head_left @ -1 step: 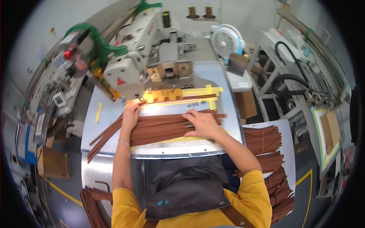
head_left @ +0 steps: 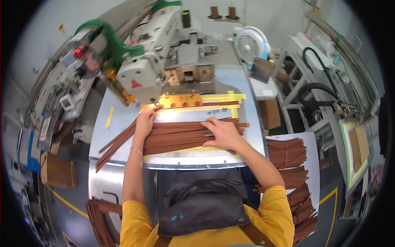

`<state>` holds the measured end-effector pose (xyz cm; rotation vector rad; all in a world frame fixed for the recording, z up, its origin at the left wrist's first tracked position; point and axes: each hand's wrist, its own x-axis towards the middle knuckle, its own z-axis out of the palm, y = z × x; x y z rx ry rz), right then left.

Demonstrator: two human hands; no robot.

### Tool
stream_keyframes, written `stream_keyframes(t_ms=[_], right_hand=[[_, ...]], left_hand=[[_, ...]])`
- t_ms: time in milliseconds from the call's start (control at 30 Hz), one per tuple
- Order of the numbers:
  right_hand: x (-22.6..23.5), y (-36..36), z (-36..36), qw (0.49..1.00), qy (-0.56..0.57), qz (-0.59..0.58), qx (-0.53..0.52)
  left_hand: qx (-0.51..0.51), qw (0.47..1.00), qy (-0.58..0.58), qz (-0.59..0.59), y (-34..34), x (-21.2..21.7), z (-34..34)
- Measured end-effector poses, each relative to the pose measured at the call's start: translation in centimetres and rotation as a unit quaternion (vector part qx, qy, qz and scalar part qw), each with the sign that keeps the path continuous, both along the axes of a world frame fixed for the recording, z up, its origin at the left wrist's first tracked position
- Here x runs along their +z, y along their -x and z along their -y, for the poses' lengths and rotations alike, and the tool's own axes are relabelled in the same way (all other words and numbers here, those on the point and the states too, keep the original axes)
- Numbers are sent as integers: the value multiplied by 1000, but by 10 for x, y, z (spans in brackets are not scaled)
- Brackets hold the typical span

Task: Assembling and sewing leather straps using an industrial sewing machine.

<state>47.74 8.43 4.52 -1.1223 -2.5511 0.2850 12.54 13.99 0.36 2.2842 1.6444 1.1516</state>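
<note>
My left hand (head_left: 145,122) reaches up to the left end of a yellow guide plate (head_left: 180,100), below the sewing machine head (head_left: 138,76). Its fingertips are pinched together there; what lies between them is too small to make out. A brown strip (head_left: 222,104) runs out from the plate's right end. My right hand (head_left: 222,133) is curled over a row of flat brown strips (head_left: 175,136) on the worktable. Between its thumb and fingers shows a silver pointed tool (head_left: 209,133) that looks like thread snips, mostly hidden by the palm. Other strips stick out left past my left wrist.
Tied bundles of brown strips (head_left: 288,153) lie on a white board to the right, more strips (head_left: 98,218) at lower left. A white fan (head_left: 250,45) stands beyond the table, thread spools (head_left: 214,12) behind. A cardboard box (head_left: 57,169) sits on the floor at left.
The whole view has shifted slightly, so the machine and table appear a little farther right. Both hands keep their places relative to the strips and plate.
</note>
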Motion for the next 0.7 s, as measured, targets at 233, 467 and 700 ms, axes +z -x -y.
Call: stream_keyframes(t_ms=[233,467,700], right_hand=[[6,8,0,1000,6,21,-1],[7,9,1,999,14,38,-4],[6,10,1,999,11,40,-4]], left_hand=[[2,1000,11,15,4,0,5],[13,999,40,24,6,0,7],[-26,985,90,146,15,3,9]])
